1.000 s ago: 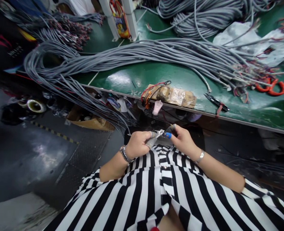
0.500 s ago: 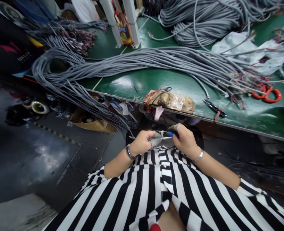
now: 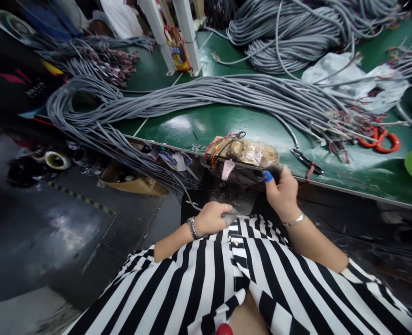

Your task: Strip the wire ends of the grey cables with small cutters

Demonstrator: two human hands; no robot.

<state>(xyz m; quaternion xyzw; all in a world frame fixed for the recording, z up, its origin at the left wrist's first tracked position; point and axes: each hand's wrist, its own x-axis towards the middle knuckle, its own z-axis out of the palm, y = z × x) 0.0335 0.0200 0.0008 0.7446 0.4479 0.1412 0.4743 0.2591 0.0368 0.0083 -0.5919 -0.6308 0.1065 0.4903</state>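
My left hand [image 3: 211, 217], with grey covers on its fingertips, is closed on a grey cable [image 3: 189, 197] just above my lap. The cable reaches the hand from the bundle on the left, and its pale end pokes out toward the right. My right hand [image 3: 283, 193] is raised near the bench edge, apart from the cable. A blue cover sits on its thumb. Its fingers are curled in close to the thumb and slightly blurred, so whatever they hold is hidden. Closest to this hand are a taped cardboard block [image 3: 253, 152] and black-handled nippers [image 3: 306, 161].
A long bundle of grey cables [image 3: 192, 95] lies across the green bench [image 3: 178, 123] and hangs over its left edge. Orange-handled scissors [image 3: 387, 141] rest by the stripped ends. Behind are coiled cables [image 3: 296, 35] and a plastic bag [image 3: 331, 70]. A cardboard box [image 3: 136, 184] is below.
My right hand has let go of the cable end and moved up and right toward the bench edge. My left hand still holds the cable, slightly lower. The view has shifted a little.
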